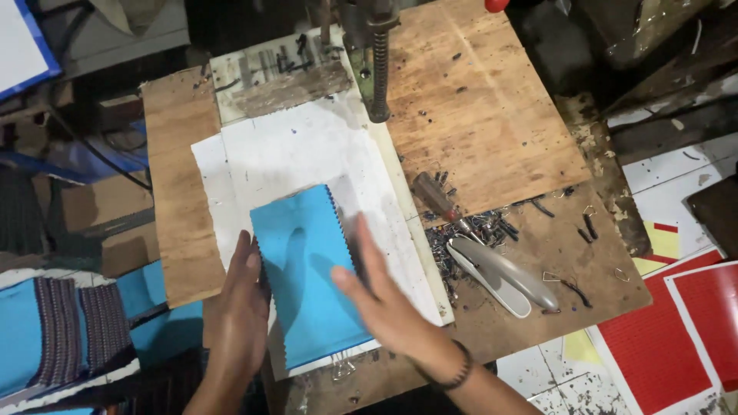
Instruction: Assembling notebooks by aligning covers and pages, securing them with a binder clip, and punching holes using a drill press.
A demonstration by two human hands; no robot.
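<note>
A stack of blue fabric swatches (311, 269), its edges cut in a zigzag, is laid on a white board (307, 150) that covers part of the wooden workbench (492, 115). The stack is taken as the landmark here. The left hand (242, 307) is pressed flat against the stack's left edge, fingers straight and together, nothing gripped; the edge appears to be squared by it. The right hand (380, 296) is spread open on the stack's right side, palm down and fingers extended, holding the pile flat rather than clasping it. A metal binder clip (344, 367) is seen at the stack's near edge, apparently keeping the layers together.

Beyond the stack, a vertical metal post with a coiled spring (378, 65) stands over the board. To the right of the stack lie 1 screwdriver (442, 204), a scatter of small dark metal bits (477, 230) and a pale grey handled tool (503, 275); these crowd the bench on that side. To the left of the stack, below the bench, more blue and striped swatches (65, 330) are piled. Red printed sheets (676, 330) lie far right of the stack.
</note>
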